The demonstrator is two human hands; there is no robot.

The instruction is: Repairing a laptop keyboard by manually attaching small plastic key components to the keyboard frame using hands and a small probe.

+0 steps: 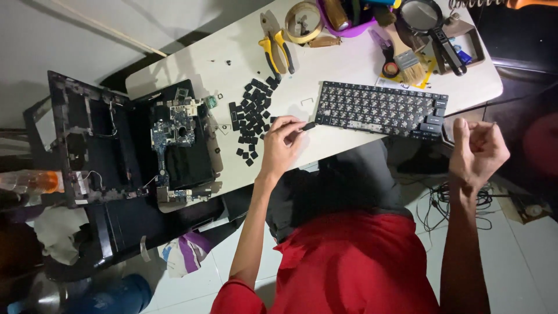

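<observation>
A black laptop keyboard [381, 109] lies on the white table [349, 64] with most of its keycaps off. My left hand [281, 141] pinches a single black keycap [308, 125] just off the keyboard's left end. A pile of loose black keycaps [254, 113] sits to the left of that hand. My right hand [479, 150] is curled into a fist beyond the table's right front edge, near the keyboard's right end; whether it holds anything is unclear.
An opened laptop base with a bare blue circuit board [174, 136] lies at the left. Yellow-handled pliers [278, 46], a tape roll [303, 22], a purple bowl [349, 26], a paintbrush [407, 55] and a magnifier [427, 17] line the far edge. Cables [442, 203] lie on the floor.
</observation>
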